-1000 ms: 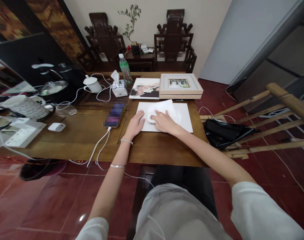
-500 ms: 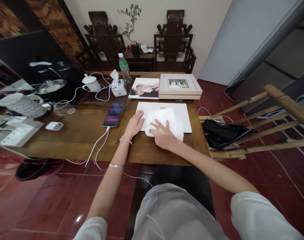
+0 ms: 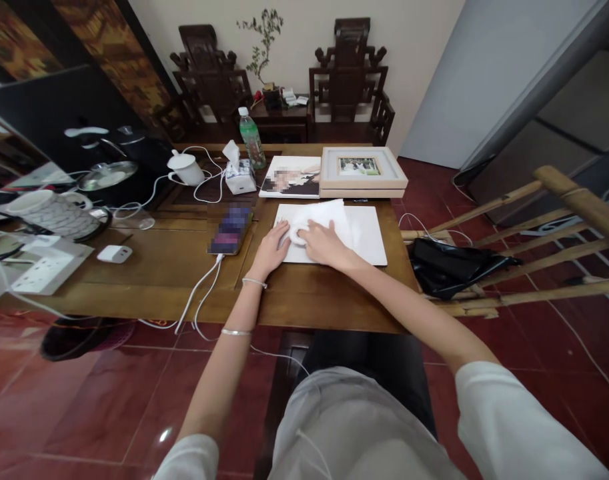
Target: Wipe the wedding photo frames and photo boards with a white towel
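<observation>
A thin white board (image 3: 373,237) lies flat on the wooden table (image 3: 304,297) in front of me. Over its middle is a bunched white cloth (image 3: 329,215), soft like a towel. My right hand (image 3: 325,244) presses down on the cloth with its fingers curled into it. On the board's left edge rests my left hand (image 3: 273,249), fingers stretched out and nothing in them. The cloth and my hands cover part of the board.
Behind the board lie a photo panel (image 3: 294,177) and a framed picture (image 3: 361,172). To the left are a phone (image 3: 230,230) on a cable, a tissue box (image 3: 241,177), a bottle (image 3: 253,139), a lidded cup (image 3: 185,168) and a power strip (image 3: 54,267).
My right hand and the cloth have moved away from me and slightly left, farther onto the board. The cloth no longer hangs over the board's near edge. My left hand stays in place.
</observation>
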Demonstrator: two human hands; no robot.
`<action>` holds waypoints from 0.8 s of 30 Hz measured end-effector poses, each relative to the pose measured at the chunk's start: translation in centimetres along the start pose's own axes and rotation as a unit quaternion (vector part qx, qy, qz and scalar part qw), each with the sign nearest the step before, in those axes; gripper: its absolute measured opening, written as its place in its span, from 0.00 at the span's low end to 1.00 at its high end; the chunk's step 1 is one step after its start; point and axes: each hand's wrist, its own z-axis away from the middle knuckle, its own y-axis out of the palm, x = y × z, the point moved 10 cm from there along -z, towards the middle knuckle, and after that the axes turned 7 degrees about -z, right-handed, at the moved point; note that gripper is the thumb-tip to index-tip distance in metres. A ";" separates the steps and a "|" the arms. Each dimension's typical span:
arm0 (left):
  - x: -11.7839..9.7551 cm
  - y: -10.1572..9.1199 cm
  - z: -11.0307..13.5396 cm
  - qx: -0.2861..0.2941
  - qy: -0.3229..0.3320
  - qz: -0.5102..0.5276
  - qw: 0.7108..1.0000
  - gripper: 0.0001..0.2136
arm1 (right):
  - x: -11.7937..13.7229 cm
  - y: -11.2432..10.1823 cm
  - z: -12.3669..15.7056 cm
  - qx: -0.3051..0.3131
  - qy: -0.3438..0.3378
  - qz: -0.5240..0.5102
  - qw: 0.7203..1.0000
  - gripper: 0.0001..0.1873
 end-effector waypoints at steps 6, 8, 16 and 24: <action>0.4 0.1 -0.1 0.004 -0.004 0.008 1.000 0.21 | -1.9 0.5 -3.4 -0.040 0.014 0.043 0.998 0.26; 0.4 0.2 -0.1 0.014 0.008 0.006 1.000 0.21 | -1.1 1.3 -2.5 -0.035 0.005 0.062 0.997 0.27; 0.2 0.1 -0.2 0.017 0.023 0.006 1.000 0.21 | 5.4 2.5 6.5 0.035 -0.097 0.052 0.993 0.23; 0.3 -0.1 -0.2 0.010 0.011 0.018 1.000 0.21 | 1.8 0.6 3.1 0.035 -0.040 0.021 0.998 0.21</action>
